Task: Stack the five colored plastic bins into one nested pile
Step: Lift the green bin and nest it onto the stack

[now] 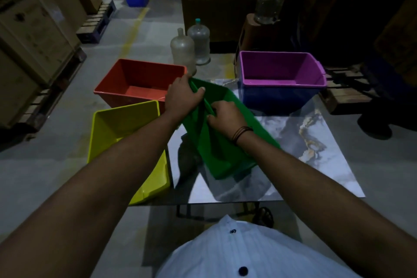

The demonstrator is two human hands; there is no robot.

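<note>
A green bin [228, 142] is tilted above the marble tabletop [316, 165], lifted off it. My left hand [182, 97] grips its far rim, thumb over the edge. Closer to me, my right hand [225, 117] holds the same rim. A purple bin [282, 67] sits nested inside a blue bin [277, 99] at the table's far right. To the far left stands a red bin [137, 86], upright and open. A yellow bin [126, 140] rests at the near left, partly behind my left forearm.
Two large clear water jugs [184, 52] stand on the floor behind the table. Wooden crates on pallets [33, 40] line the left. A cardboard box with bottles [264, 27] stands at the back. Someone's dark shoe [374, 124] is on the right.
</note>
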